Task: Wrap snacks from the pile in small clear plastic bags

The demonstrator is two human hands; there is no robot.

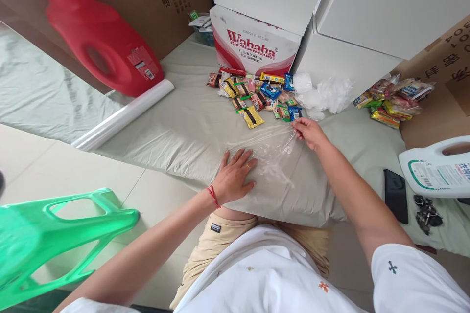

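Clear plastic film: on the sheet, just beside the snack packs
Right hand: pinched onto its edge
Left hand: flat, fingers apart
Wahaha box: literally says "PURIFIED WATER FOR DRINKING"

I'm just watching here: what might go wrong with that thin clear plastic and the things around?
The clear plastic, creased and pinched by the right hand, might tear. That hand is also close to the snack packets, so a sweep could scatter them. The dark phone lies near the cloth's edge and might get nudged off.
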